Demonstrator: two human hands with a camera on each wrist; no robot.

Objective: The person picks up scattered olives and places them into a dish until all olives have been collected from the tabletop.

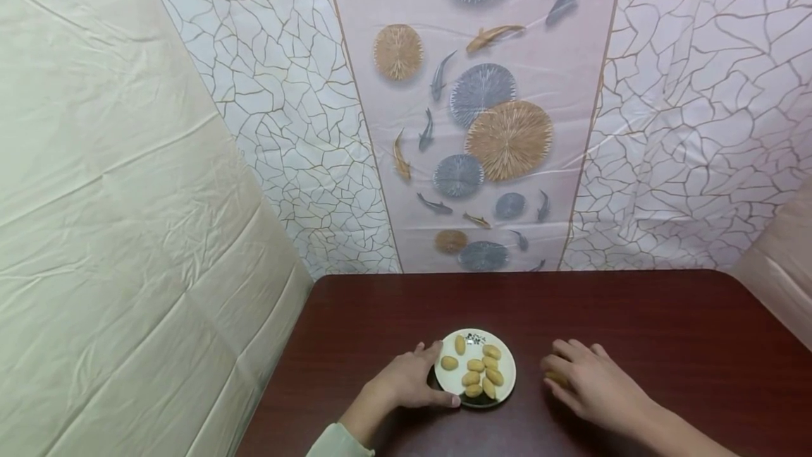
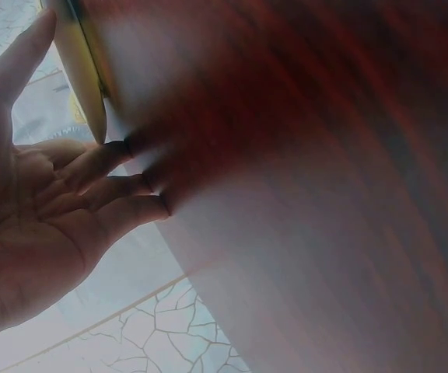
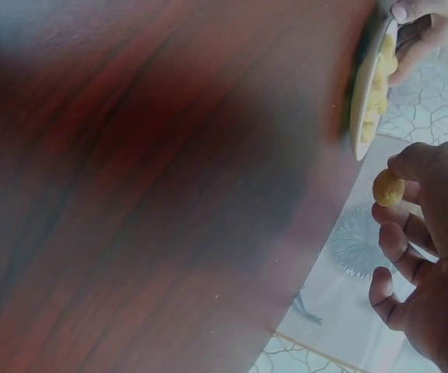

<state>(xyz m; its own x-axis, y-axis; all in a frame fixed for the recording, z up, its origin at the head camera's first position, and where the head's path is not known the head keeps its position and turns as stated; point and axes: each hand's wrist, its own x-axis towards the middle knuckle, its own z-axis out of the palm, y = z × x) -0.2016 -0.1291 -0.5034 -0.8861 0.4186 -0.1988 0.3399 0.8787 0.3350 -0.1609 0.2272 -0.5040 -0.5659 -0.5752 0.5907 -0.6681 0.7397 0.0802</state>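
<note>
A small white plate [image 1: 458,381] with a dark floral print stands on the table, bearing several small oval yellow-brown pieces [image 1: 476,365]. At its left rim is my left hand [image 1: 409,378], thumb and index finger spread apart and touching the edge. The left wrist view shows the other left fingers [image 2: 134,185] extended below the plate's rim [image 2: 92,101]. To the right of the plate, my right hand [image 1: 593,383] pinches one oval yellow-brown piece [image 3: 388,188] between thumb and index finger. Its remaining fingers [image 3: 393,241] are loosely bent.
The dark red-brown wooden table [image 1: 380,309] has rounded far corners. Behind it hangs a patterned cloth [image 1: 482,161] with fish and round motifs. A plain pale cloth [image 1: 127,196] covers the left side.
</note>
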